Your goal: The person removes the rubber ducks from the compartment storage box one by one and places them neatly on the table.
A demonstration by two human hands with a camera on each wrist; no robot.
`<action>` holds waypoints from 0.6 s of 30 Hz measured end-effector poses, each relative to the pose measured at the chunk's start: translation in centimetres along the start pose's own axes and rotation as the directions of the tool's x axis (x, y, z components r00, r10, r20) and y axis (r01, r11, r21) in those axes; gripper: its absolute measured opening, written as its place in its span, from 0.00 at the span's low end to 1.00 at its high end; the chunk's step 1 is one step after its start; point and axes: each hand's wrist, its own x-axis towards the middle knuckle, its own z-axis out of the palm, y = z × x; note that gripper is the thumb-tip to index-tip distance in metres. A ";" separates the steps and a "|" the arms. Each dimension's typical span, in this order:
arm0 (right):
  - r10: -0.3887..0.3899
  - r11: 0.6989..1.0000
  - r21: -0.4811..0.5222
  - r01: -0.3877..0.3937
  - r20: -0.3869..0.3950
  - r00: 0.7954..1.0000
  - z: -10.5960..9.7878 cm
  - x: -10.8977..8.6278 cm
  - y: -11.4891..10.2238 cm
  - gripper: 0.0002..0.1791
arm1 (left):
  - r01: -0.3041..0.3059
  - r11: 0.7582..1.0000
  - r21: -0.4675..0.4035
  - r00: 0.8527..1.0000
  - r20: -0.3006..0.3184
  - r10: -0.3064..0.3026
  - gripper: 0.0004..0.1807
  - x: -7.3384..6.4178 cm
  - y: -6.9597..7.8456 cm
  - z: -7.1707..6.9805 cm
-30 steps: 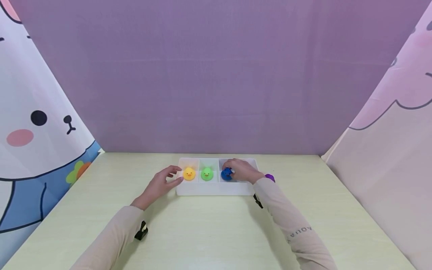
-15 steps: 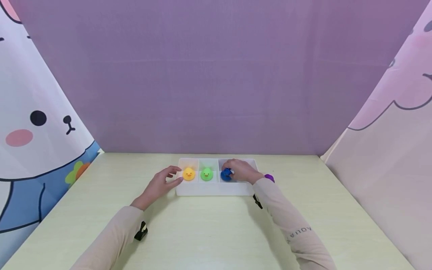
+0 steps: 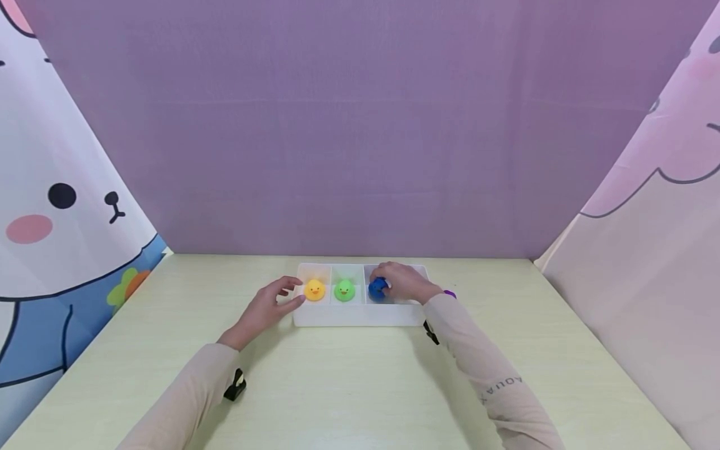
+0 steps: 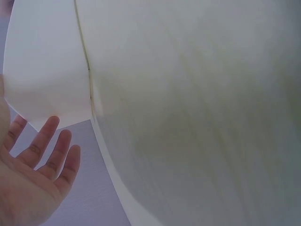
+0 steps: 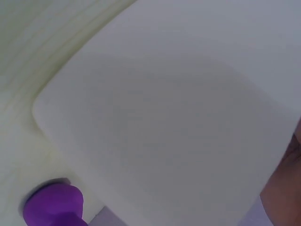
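A white divided tray (image 3: 360, 315) stands toward the back of the table. From the left, its compartments hold a yellow rubber duck (image 3: 314, 290) and a green rubber duck (image 3: 344, 290). Over the third compartment, my right hand (image 3: 402, 282) grips a blue rubber duck (image 3: 377, 289), partly covering it. My left hand (image 3: 264, 312) is at the tray's left end, its fingers spread. In the left wrist view, fingertips (image 4: 52, 120) lie against the tray's wall (image 4: 51, 89). Only a bit of my right hand (image 5: 284, 188) shows in the right wrist view, behind the tray wall (image 5: 164, 122).
A purple toy (image 5: 54, 205) sits on the table just right of the tray, mostly hidden by my right sleeve in the head view. A purple backdrop (image 3: 349, 125) rises behind the table (image 3: 349, 387). Printed cloths (image 3: 73, 156) hang at both sides.
My right hand has shifted slightly upward with the blue duck. The right sleeve now covers more of the purple toy. My left hand stays where it was.
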 end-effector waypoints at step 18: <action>-0.073 0.997 0.020 0.074 -0.065 0.995 -1.9 -0.5 0.0 0.17 | 0.006 1.000 -0.004 1.000 0.003 -0.005 0.24 -0.1 0.2 -0.1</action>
